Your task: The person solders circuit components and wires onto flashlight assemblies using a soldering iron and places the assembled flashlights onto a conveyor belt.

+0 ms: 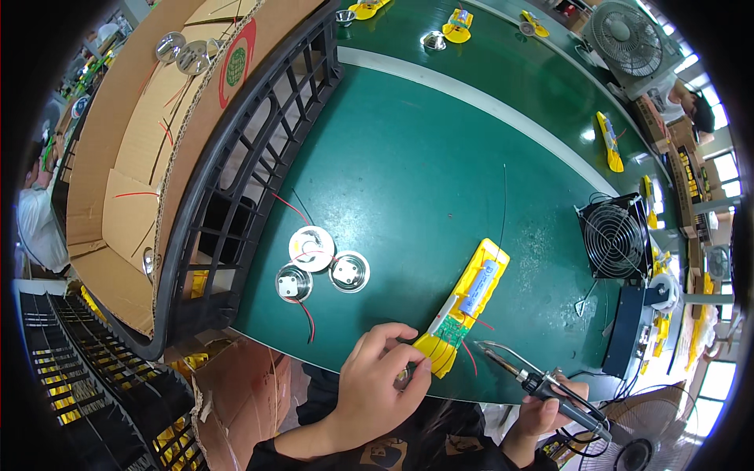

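Observation:
My left hand is closed, thumb and fingers curled round a small round shiny part, mostly hidden by them. Its fingertips lie at the near end of a yellow plastic housing, which holds a blue cylindrical battery and a green circuit board with loose red wires. A soldering iron with a thin curved metal tube alongside is gripped in my right hand. Its tip points toward the housing, just right of the board. Left of the housing, three round silver lamp cups with wires lie on the green table.
A black plastic crate with a cardboard box stands at the left. On the right are a square black fan and a dark box-shaped unit. Beyond a pale strip, more yellow housings lie on a green surface.

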The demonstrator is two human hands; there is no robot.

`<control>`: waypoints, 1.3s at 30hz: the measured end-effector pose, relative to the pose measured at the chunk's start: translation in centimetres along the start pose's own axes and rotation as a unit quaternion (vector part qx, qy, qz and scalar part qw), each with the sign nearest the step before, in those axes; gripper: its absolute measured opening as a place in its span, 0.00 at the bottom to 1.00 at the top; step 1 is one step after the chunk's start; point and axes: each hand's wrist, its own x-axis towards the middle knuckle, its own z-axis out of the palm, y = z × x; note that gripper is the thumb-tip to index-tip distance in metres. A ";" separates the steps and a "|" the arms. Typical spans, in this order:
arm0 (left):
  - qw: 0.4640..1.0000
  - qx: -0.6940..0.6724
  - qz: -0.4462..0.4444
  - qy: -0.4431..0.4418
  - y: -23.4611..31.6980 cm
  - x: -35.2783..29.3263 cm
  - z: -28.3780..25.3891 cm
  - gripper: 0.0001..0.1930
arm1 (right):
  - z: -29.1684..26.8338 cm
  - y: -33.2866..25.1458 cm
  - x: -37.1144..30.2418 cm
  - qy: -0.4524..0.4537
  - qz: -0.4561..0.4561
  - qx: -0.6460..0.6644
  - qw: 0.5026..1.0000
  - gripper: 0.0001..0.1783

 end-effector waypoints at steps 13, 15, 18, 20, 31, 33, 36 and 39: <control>0.970 0.186 0.123 0.101 0.3 0.3 1.4 0.11 | -1.9 1.0 -0.5 0.040 0.047 -0.013 0.998 0.23; 0.972 0.165 0.127 0.112 0.1 0.5 1.6 0.09 | -2.1 1.1 -0.6 0.040 0.043 -0.004 0.998 0.23; 0.972 0.135 0.153 0.119 -0.1 0.6 1.4 0.08 | -2.4 1.2 -0.4 0.041 0.042 0.001 0.998 0.22; 0.973 0.122 0.164 0.109 0.0 0.5 1.0 0.08 | -2.5 1.3 -0.2 0.045 0.036 0.003 0.998 0.22; 0.983 0.038 0.147 0.106 -0.5 0.4 1.2 0.07 | -0.6 -0.6 0.9 0.036 0.014 -0.047 0.998 0.26; 0.982 0.054 0.146 0.104 -0.3 0.5 1.3 0.06 | 0.0 -1.2 1.4 0.003 0.018 -0.037 0.999 0.24; 0.986 0.078 0.107 0.102 0.0 0.5 1.2 0.05 | 0.4 -0.7 1.5 -0.070 0.040 0.005 0.997 0.24; 0.984 0.095 0.107 0.103 -0.1 0.7 1.4 0.05 | 0.9 -0.6 1.4 -0.081 0.062 0.000 0.995 0.24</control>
